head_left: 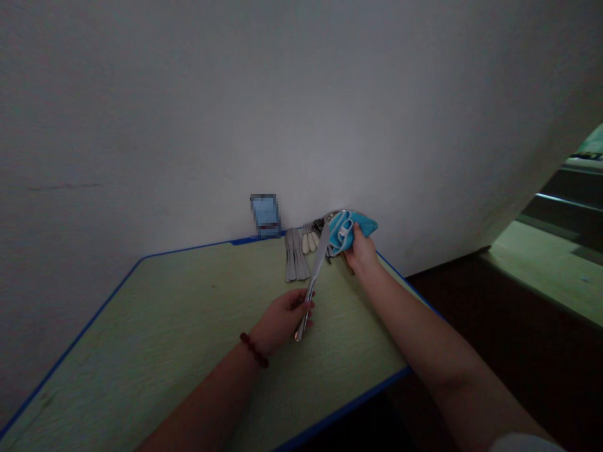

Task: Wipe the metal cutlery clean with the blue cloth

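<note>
Left hand (282, 314) pinches a knife (321, 252) by its handle; right hand (362, 254) clutches blue cloth (340, 231) near the counter's (188, 301) far edge. Loose fingers (careful!) could drop the knife.

No readable text or labels

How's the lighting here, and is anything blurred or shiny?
Head view: dim overall, the wall grey and palest toward the middle; head view: a bluish item against it is blocky, pixelated beyond recognition; head view: small glints on the knife in the left hand.
</note>
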`<state>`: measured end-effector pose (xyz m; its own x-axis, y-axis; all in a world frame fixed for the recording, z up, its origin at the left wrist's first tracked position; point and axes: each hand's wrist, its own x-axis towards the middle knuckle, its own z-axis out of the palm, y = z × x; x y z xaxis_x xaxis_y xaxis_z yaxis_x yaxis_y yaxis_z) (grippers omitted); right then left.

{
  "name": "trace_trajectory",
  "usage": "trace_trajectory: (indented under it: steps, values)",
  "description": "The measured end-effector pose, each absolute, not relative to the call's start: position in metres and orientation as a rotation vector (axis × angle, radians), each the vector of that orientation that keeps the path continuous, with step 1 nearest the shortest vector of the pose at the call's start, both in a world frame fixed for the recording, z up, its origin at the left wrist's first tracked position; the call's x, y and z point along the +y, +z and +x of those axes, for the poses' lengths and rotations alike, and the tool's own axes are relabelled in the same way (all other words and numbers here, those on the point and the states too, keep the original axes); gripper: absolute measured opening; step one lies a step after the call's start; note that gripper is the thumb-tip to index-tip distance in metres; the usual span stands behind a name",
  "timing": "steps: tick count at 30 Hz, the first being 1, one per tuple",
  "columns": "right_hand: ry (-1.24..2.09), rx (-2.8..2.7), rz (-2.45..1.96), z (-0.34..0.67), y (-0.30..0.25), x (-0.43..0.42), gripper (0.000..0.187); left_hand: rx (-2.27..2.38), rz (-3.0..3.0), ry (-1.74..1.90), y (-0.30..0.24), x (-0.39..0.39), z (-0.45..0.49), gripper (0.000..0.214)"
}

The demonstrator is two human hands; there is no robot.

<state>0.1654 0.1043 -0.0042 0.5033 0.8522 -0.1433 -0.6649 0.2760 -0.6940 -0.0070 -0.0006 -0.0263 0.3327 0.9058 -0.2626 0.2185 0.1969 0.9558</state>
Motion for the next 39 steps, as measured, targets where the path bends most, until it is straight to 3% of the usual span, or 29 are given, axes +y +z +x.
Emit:
trace_trajectory:
  steps: [7, 14, 27, 39]
  values:
    - [1.095, -0.301, -0.715, 0.1622, -0.0026, 0.1030, 0.008, 1.106, 1.072, 0.863, -0.0231, 0.0010, -0.0081, 0.028]
    - [1.103, -0.293, -0.742, 0.1629, -0.0039, 0.1037, 0.009, 1.115, 1.088, 0.866, -0.0200, 0.0016, -0.0078, 0.026]
    - [1.132, -0.360, -0.747, 0.1618, -0.0081, 0.1066, 0.009, 1.086, 1.159, 0.862, -0.0239, 0.0037, -0.0104, 0.046]
    - [1.132, -0.308, -0.729, 0.1591, -0.0057, 0.1046, 0.007, 1.028, 0.955, 1.050, -0.0194, 0.0015, -0.0044, 0.024]
